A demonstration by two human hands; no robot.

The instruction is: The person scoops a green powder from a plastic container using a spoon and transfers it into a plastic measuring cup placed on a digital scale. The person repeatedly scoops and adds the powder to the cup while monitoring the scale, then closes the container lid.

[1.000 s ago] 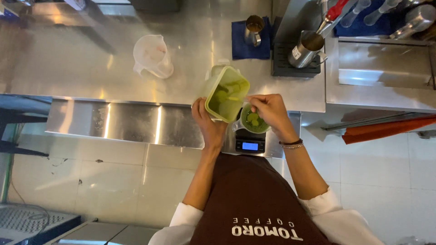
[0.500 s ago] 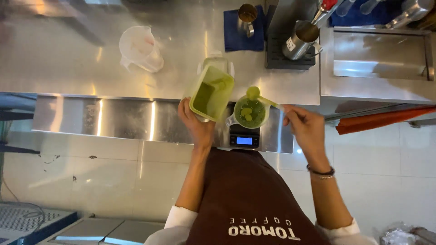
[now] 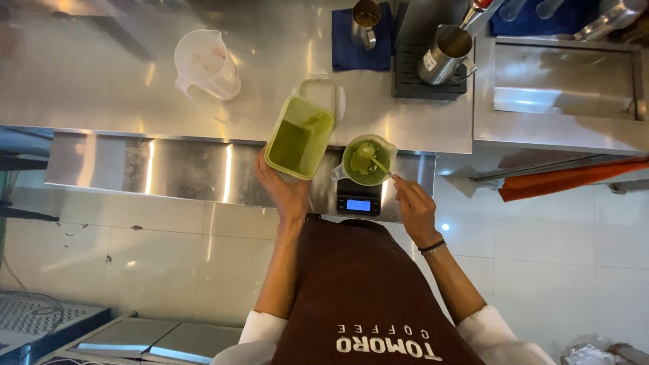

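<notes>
Right hand (image 3: 414,206), centre frame: fingers pinched on the handle of a spoon (image 3: 374,159) whose bowl rests in a small green-filled cup (image 3: 368,161). Cup sits on a digital scale (image 3: 358,201). Left hand (image 3: 284,192): fingers wrapped under a rectangular tub of green powder (image 3: 299,136), tilted, just left of cup. Powder already in cup; tub's lid (image 3: 323,91) lies off behind it. Clear jug (image 3: 205,64) upper left, untouched.

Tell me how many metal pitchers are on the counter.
2. One metal pitcher stands on the blue cloth at the counter's back; the other metal pitcher sits on the black mat beside it. More may be hidden past the top edge.
</notes>
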